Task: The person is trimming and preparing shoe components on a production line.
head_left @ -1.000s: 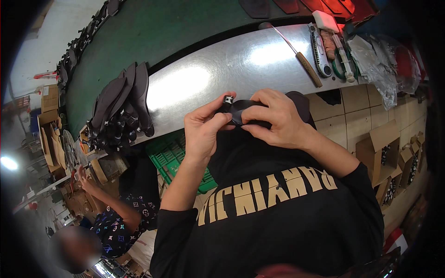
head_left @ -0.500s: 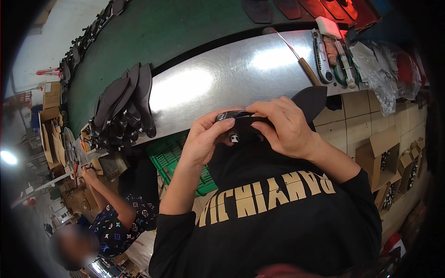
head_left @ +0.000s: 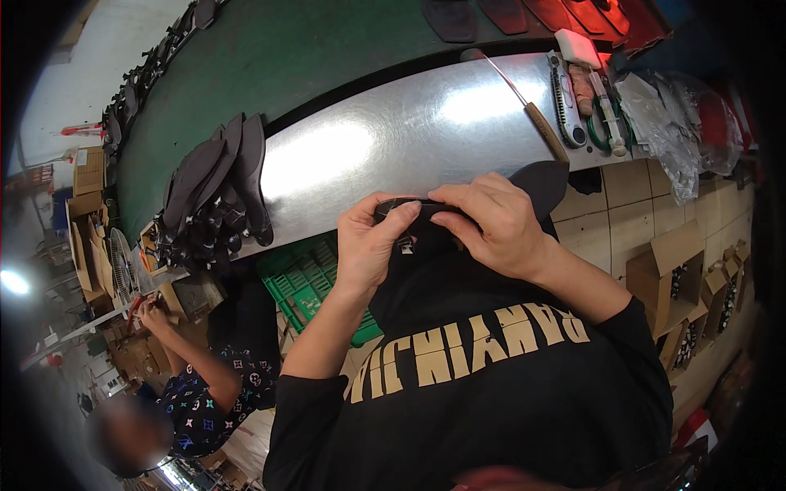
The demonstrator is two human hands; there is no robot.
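Between my hands, above my lap, is a black sandal upper with its sole (head_left: 540,185). The flat dark sole end sticks out to the right, past my right wrist. My left hand (head_left: 372,241) is closed on the strap end, thumb pressed on top. My right hand (head_left: 495,221) pinches the same black edge, with thumb and forefinger close to my left thumb. A small pale tag-like bit (head_left: 406,244) hangs below my left fingers. The inner side of the sandal is mostly hidden by my hands.
A pile of dark sandal soles (head_left: 217,188) lies on the bench's left. On its metal strip (head_left: 368,114) are a wooden-handled tool (head_left: 540,127), a cutter (head_left: 565,102) and a syringe (head_left: 607,110). A green crate (head_left: 307,295) stands below; a co-worker (head_left: 213,385) is at left, cardboard boxes (head_left: 667,266) at right.
My hands have shifted slightly, and the sandal has tilted so that its strap edge looks flatter. The sole end has dropped a little. The co-worker's hands have moved slightly.
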